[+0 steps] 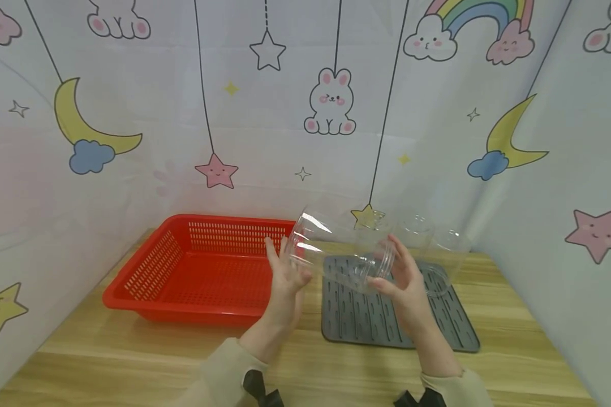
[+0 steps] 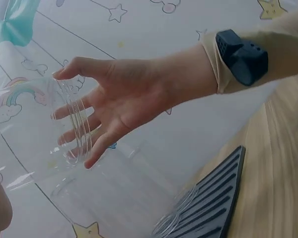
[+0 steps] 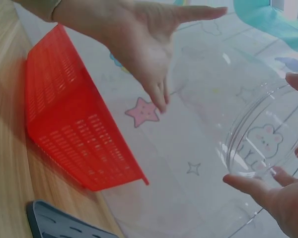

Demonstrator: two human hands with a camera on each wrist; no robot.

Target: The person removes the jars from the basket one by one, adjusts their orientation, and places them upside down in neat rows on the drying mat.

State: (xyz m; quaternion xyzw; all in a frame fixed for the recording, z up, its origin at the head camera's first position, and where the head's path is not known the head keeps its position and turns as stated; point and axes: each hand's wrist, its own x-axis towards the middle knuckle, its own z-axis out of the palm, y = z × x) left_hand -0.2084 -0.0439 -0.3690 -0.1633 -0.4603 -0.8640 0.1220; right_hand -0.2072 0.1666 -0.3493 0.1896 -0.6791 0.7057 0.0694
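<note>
A clear jar (image 1: 331, 249) is held up on its side above the table, its rimmed mouth to the right. My right hand (image 1: 407, 291) grips it around that rim, thumb on the near side; in the left wrist view the right hand (image 2: 126, 91) has its fingers spread about the ridged neck. At the jar's other end is my left hand (image 1: 285, 280), its fingers straight and thumb apart, as the right wrist view shows of the left hand (image 3: 144, 44). Whether its palm touches the jar I cannot tell.
On the left stands a red plastic basket (image 1: 183, 308) with slotted walls. A grey ridged mat (image 1: 356, 322) lies to the right on the wooden table (image 1: 331, 373), with further clear jars (image 1: 448, 254) upright at its back. A patterned cloth (image 1: 285, 113) hangs behind.
</note>
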